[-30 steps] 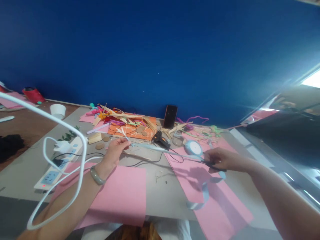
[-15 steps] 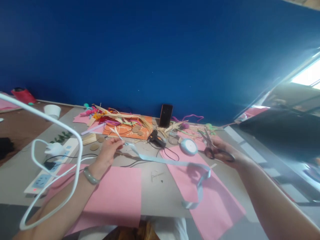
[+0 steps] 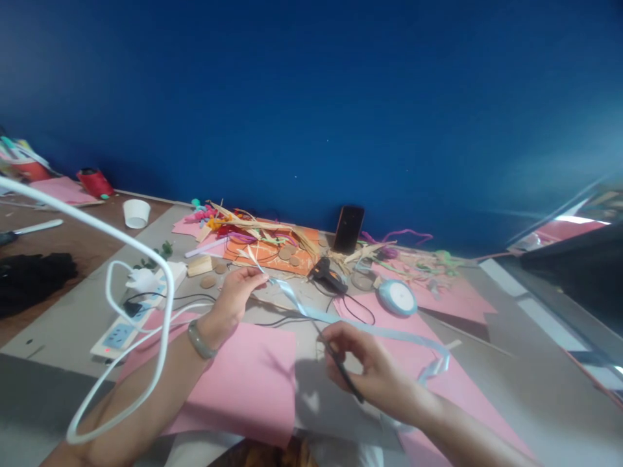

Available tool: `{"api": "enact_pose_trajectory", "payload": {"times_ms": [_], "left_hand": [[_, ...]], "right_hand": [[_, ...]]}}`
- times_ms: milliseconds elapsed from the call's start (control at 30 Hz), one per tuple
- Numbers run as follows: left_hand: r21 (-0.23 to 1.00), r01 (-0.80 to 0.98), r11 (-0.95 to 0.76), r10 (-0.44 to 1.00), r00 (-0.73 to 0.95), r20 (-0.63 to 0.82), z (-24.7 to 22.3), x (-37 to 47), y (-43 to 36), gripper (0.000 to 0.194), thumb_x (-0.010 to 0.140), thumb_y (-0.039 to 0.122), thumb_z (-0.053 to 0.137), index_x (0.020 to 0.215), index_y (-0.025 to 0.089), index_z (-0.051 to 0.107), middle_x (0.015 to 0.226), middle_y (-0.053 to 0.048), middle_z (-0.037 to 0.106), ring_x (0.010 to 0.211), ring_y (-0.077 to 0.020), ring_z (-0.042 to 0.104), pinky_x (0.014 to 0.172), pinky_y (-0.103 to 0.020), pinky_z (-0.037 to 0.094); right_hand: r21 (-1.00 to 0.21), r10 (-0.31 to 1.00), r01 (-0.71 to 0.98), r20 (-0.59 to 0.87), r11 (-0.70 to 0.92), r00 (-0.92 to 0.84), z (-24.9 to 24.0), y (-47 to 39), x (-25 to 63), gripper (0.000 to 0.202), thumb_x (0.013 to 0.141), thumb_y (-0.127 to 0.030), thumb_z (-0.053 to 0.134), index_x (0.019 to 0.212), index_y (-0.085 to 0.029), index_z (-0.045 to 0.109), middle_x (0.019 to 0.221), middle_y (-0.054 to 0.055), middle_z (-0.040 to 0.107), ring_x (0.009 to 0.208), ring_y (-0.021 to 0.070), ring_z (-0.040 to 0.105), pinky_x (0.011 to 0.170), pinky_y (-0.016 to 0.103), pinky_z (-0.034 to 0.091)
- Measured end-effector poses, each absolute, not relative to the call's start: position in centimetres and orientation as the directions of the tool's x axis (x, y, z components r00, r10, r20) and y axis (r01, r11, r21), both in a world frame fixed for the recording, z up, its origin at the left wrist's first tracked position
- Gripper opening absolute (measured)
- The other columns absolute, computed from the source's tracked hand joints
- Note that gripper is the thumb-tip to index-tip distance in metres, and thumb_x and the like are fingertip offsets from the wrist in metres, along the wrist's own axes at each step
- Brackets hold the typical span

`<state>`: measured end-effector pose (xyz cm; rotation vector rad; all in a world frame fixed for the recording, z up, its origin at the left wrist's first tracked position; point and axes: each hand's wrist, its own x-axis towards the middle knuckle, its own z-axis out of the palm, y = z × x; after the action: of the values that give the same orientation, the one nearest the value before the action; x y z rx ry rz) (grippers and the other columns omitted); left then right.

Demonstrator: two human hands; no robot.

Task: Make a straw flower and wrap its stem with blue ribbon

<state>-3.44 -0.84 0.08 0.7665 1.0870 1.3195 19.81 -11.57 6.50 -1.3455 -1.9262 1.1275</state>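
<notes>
My left hand (image 3: 237,295) pinches a light blue ribbon (image 3: 335,318) near its end, beside a pale pointed strip. From there the ribbon runs right across the table and curls down over pink paper (image 3: 467,402). My right hand (image 3: 365,363) is closed around dark-handled scissors (image 3: 343,373), their blades pointing up and left close to the ribbon. Whether the blades touch the ribbon I cannot tell. Behind my right hand lies the ribbon spool (image 3: 397,298), white in the middle with a blue rim.
A white cable (image 3: 168,324) loops in front of my left forearm, near a power strip (image 3: 119,331). At the back are a black phone (image 3: 348,229), a glue gun (image 3: 328,277), an orange sheet (image 3: 272,259) with straw strips, and a white cup (image 3: 137,213).
My right hand has brought the scissors from the far right of the table to the ribbon near my left hand. My left hand keeps its pinch. The view has shifted left.
</notes>
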Motion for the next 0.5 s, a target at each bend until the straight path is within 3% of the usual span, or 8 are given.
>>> {"api": "enact_pose_trajectory", "payload": {"times_ms": [133,333,500], "left_hand": [[0.905,-0.409,0.112,0.984,-0.082,-0.159,0.2,-3.6,-0.9,0.025,0.054,0.027,0.081,0.066,0.014,0.063,0.06,0.001,0.064,0.057,-0.0096,0.058,0.066,-0.024,0.045],[0.866,-0.479,0.146,0.979,-0.056,-0.196,1.1,-3.7,-1.4,0.026,0.053,0.026,0.081,0.067,0.014,0.063,0.06,0.001,0.064,0.057,-0.0106,0.06,0.066,-0.025,0.048],[0.839,-0.514,0.179,0.98,0.017,-0.198,1.5,-3.5,-1.8,0.024,0.056,0.024,0.081,0.068,0.014,0.062,0.062,0.001,0.064,0.06,-0.0113,0.063,0.069,-0.026,0.05]], "right_hand": [[-0.855,0.91,0.513,-0.157,0.069,-0.384,4.0,-10.1,17.4,0.034,0.066,-0.031,0.075,0.091,-0.019,0.056,0.068,-0.003,0.054,0.063,0.012,0.047,0.06,0.024,0.041],[-0.808,0.927,0.588,-0.205,0.021,-0.315,2.2,-8.1,16.9,0.033,0.071,-0.037,0.071,0.093,-0.02,0.053,0.066,-0.005,0.051,0.06,0.0104,0.042,0.059,0.024,0.037],[-0.833,0.926,0.554,-0.199,0.014,-0.322,1.6,-7.1,16.7,0.037,0.073,-0.046,0.069,0.095,-0.02,0.054,0.066,-0.005,0.052,0.059,0.0102,0.044,0.057,0.023,0.037]]}}
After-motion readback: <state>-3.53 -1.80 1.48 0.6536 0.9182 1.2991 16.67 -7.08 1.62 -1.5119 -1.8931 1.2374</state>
